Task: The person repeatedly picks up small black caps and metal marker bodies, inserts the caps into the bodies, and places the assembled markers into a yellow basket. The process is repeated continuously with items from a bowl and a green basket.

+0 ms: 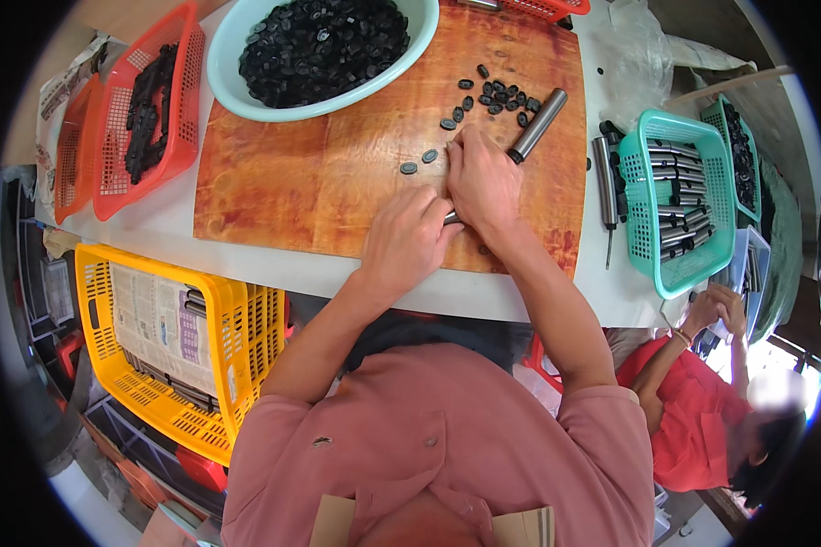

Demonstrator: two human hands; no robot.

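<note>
Over the front part of the wooden board, my left hand (pixel 406 235) is closed around a silver metal tube (pixel 452 218), of which only a short bit shows beside my thumb. My right hand (pixel 485 182) is just ahead and to the right, fingers bent down and pressed together; what they hold is hidden. Beside its knuckles lies a thicker metal tube (pixel 542 120) with a dark lower end, slanting away to the right. Two small oval black pieces (pixel 409 169) rest left of my right fingers. Several more black pieces (pixel 496 97) are scattered beyond them.
A pale blue basin (pixel 324 111) heaped with black parts stands at the back left. Red baskets (pixel 187 100) flank the board's left side. A green basket (pixel 649 196) of metal tubes is at right. A yellow crate (pixel 219 337) sits lower left. Another person (pixel 689 410) works at lower right.
</note>
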